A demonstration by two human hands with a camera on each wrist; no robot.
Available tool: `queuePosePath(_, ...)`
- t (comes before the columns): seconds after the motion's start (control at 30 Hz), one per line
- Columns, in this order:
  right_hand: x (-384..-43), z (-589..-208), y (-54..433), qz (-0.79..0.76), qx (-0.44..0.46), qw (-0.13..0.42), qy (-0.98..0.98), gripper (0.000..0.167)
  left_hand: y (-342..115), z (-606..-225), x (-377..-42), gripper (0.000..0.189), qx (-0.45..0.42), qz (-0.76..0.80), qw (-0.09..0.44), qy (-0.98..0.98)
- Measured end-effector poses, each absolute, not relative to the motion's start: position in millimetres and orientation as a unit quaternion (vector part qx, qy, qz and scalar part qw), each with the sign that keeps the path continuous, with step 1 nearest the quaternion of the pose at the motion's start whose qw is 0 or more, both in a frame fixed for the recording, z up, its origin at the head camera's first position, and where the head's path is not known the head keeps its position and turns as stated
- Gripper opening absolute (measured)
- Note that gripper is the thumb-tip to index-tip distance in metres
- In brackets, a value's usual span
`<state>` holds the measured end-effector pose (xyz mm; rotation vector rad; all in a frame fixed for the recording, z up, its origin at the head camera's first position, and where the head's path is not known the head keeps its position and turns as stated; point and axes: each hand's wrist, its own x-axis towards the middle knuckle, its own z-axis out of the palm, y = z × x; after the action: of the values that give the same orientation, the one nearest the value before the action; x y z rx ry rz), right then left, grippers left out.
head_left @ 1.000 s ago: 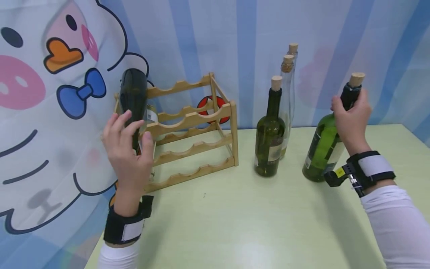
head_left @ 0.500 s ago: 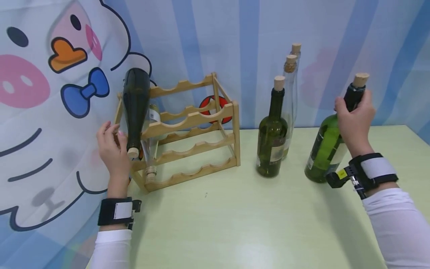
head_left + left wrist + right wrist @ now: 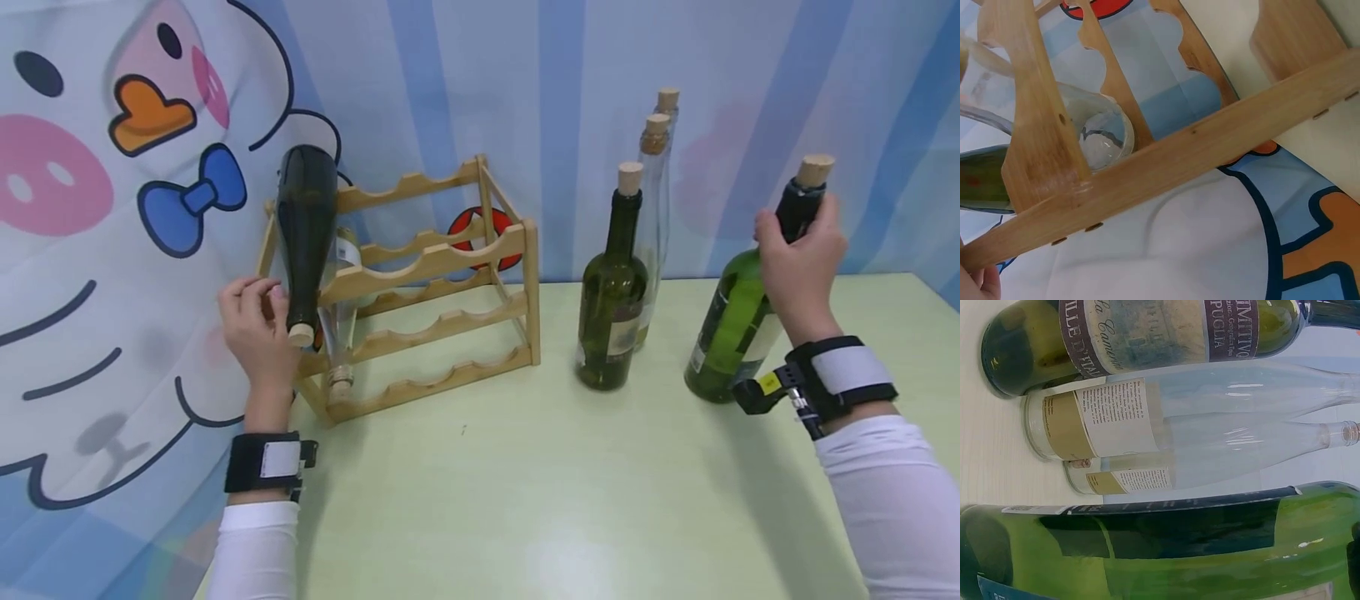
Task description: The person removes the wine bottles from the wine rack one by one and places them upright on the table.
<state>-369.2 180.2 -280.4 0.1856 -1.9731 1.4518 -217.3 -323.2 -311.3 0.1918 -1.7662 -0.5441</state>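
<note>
My left hand (image 3: 258, 333) is at the front left corner of the wooden wine rack (image 3: 431, 263), its fingers curled on the post beside the neck of a dark wine bottle (image 3: 307, 208). That bottle lies on the rack's top tier, corked end towards me. Only bits of the fingers (image 3: 982, 284) show in the left wrist view, against the end of the wooden bar. With my right hand (image 3: 802, 271) I grip the neck of a corked green wine bottle (image 3: 738, 304), which leans slightly and stands on or just over the table. Its body fills the lower right wrist view.
A clear bottle (image 3: 342, 321) lies lower in the rack's left column. Right of the rack stand a dark green wine bottle (image 3: 613, 283) and two clear corked bottles (image 3: 1222, 394) behind it. A patterned cloth (image 3: 487, 67) hangs behind the pale table (image 3: 480, 500).
My left hand has come off the dark bottle's neck and moved left and down to the rack's corner. The right hand keeps its grip on the green bottle. The view has shifted slightly.
</note>
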Motion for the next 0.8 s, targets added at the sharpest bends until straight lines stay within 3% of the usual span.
queuePosePath(0.27,-369,-281,176,0.602,0.086,0.385,-0.695,0.026,-325,-313,-221,0.029,0.078,-0.243,0.615,-0.746)
queuePosePath(0.53,-357,-267,164,0.556,0.031,0.496,-0.667,0.026,-323,-314,-222,0.029,0.079,-0.254,0.624,-0.735)
queuePosePath(0.67,-338,-250,141,0.542,0.085,0.560,-0.621,0.028,-322,-313,-222,0.028,0.080,-0.255,0.617,-0.740)
queuePosePath(0.8,-318,-238,101,0.556,0.185,0.585,-0.560,0.036,-322,-313,-221,0.028,0.080,-0.258,0.617,-0.739)
